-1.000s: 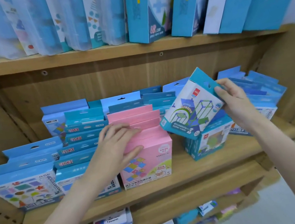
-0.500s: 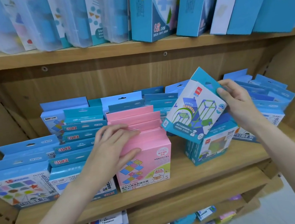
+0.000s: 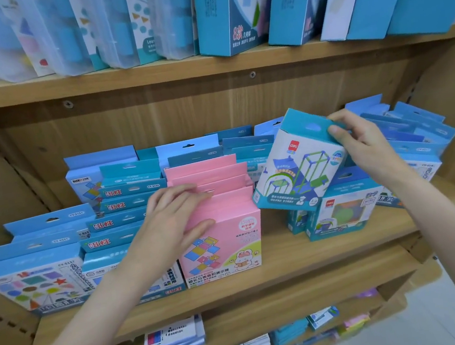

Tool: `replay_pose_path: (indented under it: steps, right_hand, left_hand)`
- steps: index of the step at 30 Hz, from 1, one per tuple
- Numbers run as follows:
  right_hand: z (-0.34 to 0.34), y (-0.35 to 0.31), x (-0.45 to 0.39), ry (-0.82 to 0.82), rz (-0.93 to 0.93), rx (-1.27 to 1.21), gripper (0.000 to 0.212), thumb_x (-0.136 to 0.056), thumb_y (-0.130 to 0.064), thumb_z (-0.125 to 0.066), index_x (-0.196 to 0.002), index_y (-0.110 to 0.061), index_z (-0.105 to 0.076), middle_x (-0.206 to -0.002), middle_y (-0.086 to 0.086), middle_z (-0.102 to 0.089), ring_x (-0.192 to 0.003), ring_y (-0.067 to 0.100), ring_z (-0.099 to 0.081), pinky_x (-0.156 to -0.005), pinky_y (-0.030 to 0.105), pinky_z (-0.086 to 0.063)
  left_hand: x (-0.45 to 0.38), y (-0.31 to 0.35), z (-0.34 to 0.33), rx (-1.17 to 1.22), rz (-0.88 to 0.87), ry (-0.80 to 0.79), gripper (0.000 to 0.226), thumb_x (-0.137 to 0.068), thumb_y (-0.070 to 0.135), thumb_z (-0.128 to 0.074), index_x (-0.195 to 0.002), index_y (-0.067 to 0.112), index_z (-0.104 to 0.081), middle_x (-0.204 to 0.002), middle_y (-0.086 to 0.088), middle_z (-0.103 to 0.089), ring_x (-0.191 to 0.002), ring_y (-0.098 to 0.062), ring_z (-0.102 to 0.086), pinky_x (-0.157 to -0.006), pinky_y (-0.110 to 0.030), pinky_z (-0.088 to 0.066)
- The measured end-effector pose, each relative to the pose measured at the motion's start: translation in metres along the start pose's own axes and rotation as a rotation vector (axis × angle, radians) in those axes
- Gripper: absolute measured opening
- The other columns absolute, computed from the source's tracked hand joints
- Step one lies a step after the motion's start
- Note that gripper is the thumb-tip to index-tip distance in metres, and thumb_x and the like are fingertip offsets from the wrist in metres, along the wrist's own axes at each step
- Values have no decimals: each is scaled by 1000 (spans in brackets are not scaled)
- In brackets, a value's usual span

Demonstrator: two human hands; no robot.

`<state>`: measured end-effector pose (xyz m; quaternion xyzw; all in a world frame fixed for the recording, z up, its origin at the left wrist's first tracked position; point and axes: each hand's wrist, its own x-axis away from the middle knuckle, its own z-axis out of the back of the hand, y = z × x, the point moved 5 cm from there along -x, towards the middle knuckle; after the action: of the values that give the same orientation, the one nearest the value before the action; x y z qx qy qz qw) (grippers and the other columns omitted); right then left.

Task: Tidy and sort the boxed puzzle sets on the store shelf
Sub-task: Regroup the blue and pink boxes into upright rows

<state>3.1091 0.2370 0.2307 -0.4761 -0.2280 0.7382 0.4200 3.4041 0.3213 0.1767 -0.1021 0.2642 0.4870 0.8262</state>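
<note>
1. A wooden shelf unit (image 3: pixel 259 265) fills the view, seen from above and in front; its middle shelf holds rows of boxed puzzle sets standing upright, one behind another.
2. The upper shelf (image 3: pixel 152 73) carries tall blue boxes (image 3: pixel 231 13) on the right and cloudy plastic cases (image 3: pixel 63 32) on the left, all standing on end.
3. At the left of the middle shelf stand blue boxes (image 3: pixel 34 279) with coloured shapes printed on the front, and beside them a row of teal boxes (image 3: pixel 124 221).
4. A row of pink boxes (image 3: pixel 223 246) stands at the centre of the middle shelf. The left hand (image 3: pixel 170 224) rests on top of this row, fingers straight over the back edges and thumb lying on the front box.
5. The right hand (image 3: pixel 365 145) holds a white and teal box (image 3: pixel 299 164) tilted in the air, above a similar box (image 3: pixel 344 210) standing on the shelf. Its fingers pinch the box's top right corner.
6. More blue boxes (image 3: pixel 414 134) lean behind the right hand.
7. The lower shelf (image 3: pixel 239 338) holds small flat packs, too blurred to identify.
</note>
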Motion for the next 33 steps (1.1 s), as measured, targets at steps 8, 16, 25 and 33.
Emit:
replay_pose_path:
  steps: [8, 16, 25, 33]
  right_hand:
    - [1, 12, 6, -14, -29, -81, 19, -97, -12, -41, -89, -25, -53, -85, -2, -57, -67, -3, -55, -56, 13, -45]
    - [-15, 22, 1, -207, 231, 194, 10, -89, -28, -45, -90, -24, -55, -72, -24, -56, -61, 1, -47, -58, 13, -34]
    - [-45, 34, 27, -391, 544, 453, 30, -87, -32, -42, -88, -10, -63, -81, -1, -64, -90, 14, -43, -76, 29, -24]
    - [8, 44, -16, -439, 304, 362, 15, -88, -18, -60, -99, -11, -67, -97, 1, -68, -91, 15, -57, -79, 18, -36]
  left_hand:
    - [2, 3, 3, -42, -12, 5, 51, -91, 49, -35, -116, 12, -58, -110, -3, -63, -116, -15, -41, -105, -21, -14]
    - [16, 17, -5, -215, 155, 87, 46, -97, 41, -27, -127, 13, -48, -124, -7, -56, -121, -21, -41, -108, -45, -18]
    - [-13, 92, -42, -220, 210, 113, 51, -93, 44, -38, -131, 9, -41, -134, -9, -48, -127, -22, -38, -109, -51, -18]
    - [-30, 99, -49, -290, 181, 80, 49, -87, 44, -43, -128, 15, -45, -125, -4, -55, -123, -23, -38, -108, -51, -18]
